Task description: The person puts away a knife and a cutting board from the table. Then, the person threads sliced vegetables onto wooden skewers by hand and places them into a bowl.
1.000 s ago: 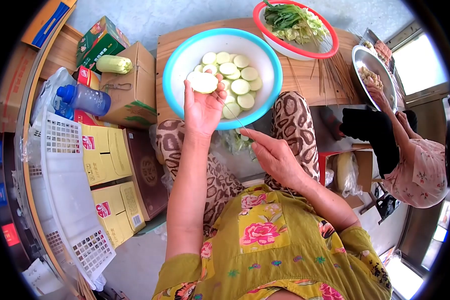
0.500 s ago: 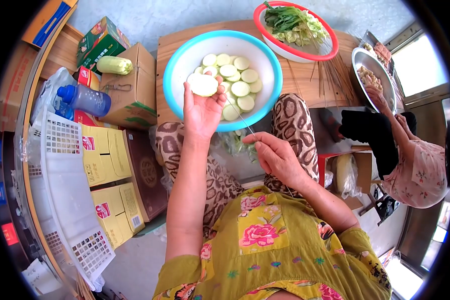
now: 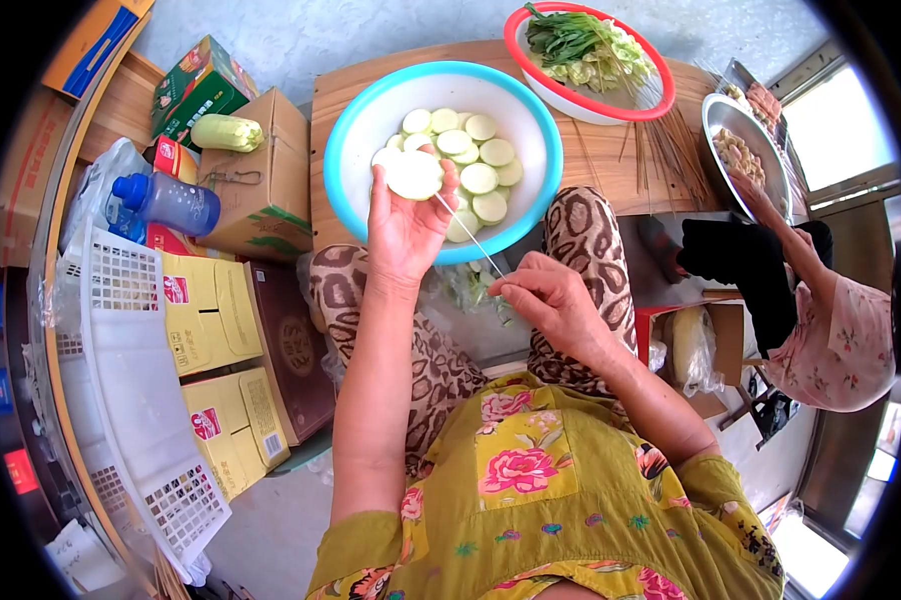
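Left hand (image 3: 407, 232) holds a pale slice (image 3: 414, 175), right hand (image 3: 554, 302) a skewer (image 3: 471, 236)

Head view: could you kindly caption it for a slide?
Left hand holds pale sliced vegetable; right hand pinches a thin skewer.

The left hand (image 3: 407, 238) is palm up, fingers (image 3: 449, 178) curled; the left forearm (image 3: 376, 390) reaches straight. The right hand (image 3: 556, 308) pinches; the right forearm (image 3: 653, 395) slants inward.
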Demonstrator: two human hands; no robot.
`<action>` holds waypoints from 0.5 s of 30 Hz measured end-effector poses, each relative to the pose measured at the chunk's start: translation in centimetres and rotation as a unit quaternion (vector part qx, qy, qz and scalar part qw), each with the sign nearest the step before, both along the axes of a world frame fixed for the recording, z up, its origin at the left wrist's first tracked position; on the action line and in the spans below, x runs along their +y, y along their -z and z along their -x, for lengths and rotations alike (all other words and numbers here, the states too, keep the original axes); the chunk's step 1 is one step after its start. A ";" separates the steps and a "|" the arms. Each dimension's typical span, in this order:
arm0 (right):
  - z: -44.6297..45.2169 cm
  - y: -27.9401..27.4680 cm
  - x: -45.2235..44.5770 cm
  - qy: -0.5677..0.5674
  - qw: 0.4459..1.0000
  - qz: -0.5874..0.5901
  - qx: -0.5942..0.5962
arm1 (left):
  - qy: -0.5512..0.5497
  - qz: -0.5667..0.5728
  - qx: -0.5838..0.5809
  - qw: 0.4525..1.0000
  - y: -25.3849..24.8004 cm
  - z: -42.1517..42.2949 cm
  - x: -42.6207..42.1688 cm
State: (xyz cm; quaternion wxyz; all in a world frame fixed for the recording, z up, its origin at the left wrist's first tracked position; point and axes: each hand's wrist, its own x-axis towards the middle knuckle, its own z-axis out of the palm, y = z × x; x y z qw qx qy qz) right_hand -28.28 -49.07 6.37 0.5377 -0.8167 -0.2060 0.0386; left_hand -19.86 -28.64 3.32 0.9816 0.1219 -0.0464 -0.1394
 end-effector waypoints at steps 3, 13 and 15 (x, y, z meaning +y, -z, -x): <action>-0.6 -2.2 -0.9 0.024 0.998 0.007 0.063 | -0.023 -0.029 0.002 0.999 0.1 0.0 0.0; -1.3 -6.2 -3.8 -0.048 0.957 -0.240 0.158 | -0.064 -0.052 0.013 0.997 0.4 -0.2 0.0; -0.9 -6.0 -4.0 -0.115 0.955 -0.229 0.147 | -0.077 -0.050 0.008 0.996 0.8 -0.4 0.5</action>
